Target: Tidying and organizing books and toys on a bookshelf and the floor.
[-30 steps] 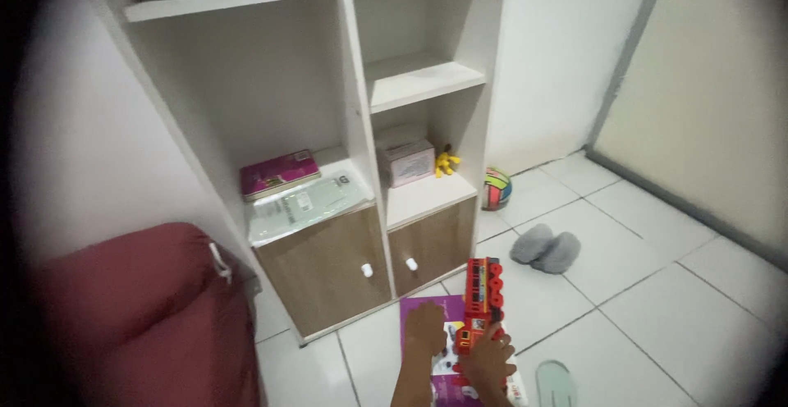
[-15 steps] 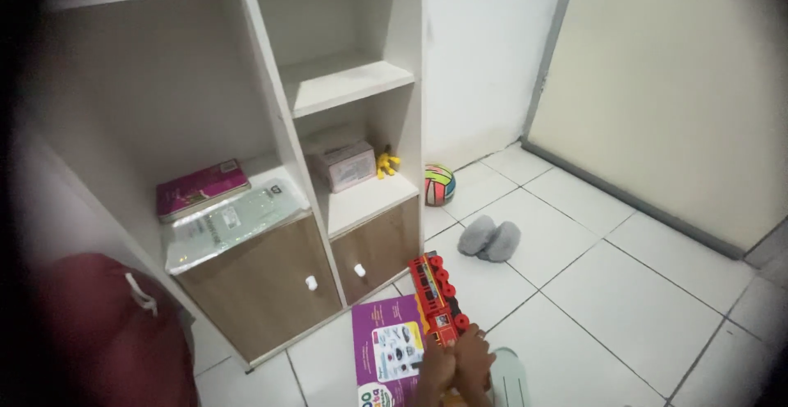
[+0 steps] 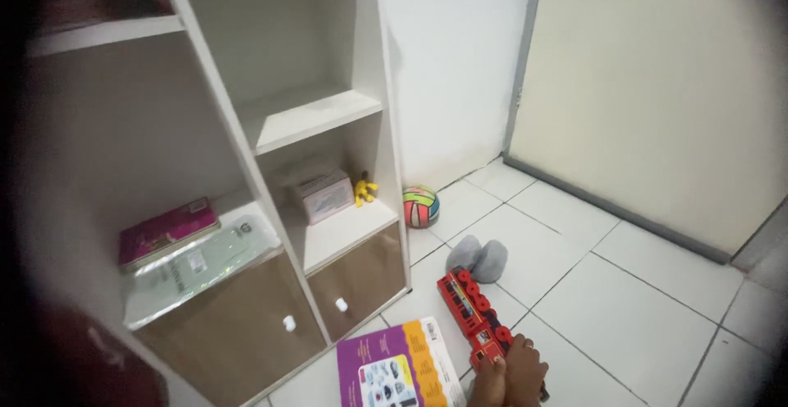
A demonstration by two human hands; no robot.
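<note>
The white shelf unit [image 3: 238, 128], made of smooth flat boards, serves as the landmark. On its lower left shelf lie a flat magenta book [image 3: 167, 230] and, in front of it, a glossy clear plastic packet [image 3: 197, 267]. Below these sit two wood-grain doors [image 3: 246, 345] with small round white knobs. On the unit's lower right shelf stand a pale boxy carton [image 3: 324, 195] and, just to its right, a small yellow toy figure [image 3: 364, 188].

On the white glazed floor tiles [image 3: 640, 308] in front of the unit lies a purple book [image 3: 398, 370], flat, with an orange strip along its edge. To the right of the unit, near the wall, rests a round striped ball [image 3: 420, 207]; nearer the camera sits a pair of soft grey fuzzy slippers [image 3: 478, 258].

Further right of the unit's doors, the long red plastic toy truck [image 3: 474, 317] lies on the tiles, knobbly along one side. The left hand [image 3: 489, 384] and right hand [image 3: 525, 370] are pressed together at its near end, fingers curled around that end; how tightly each one grasps I cannot tell, since the bottom edge of the view cuts them off.
</note>
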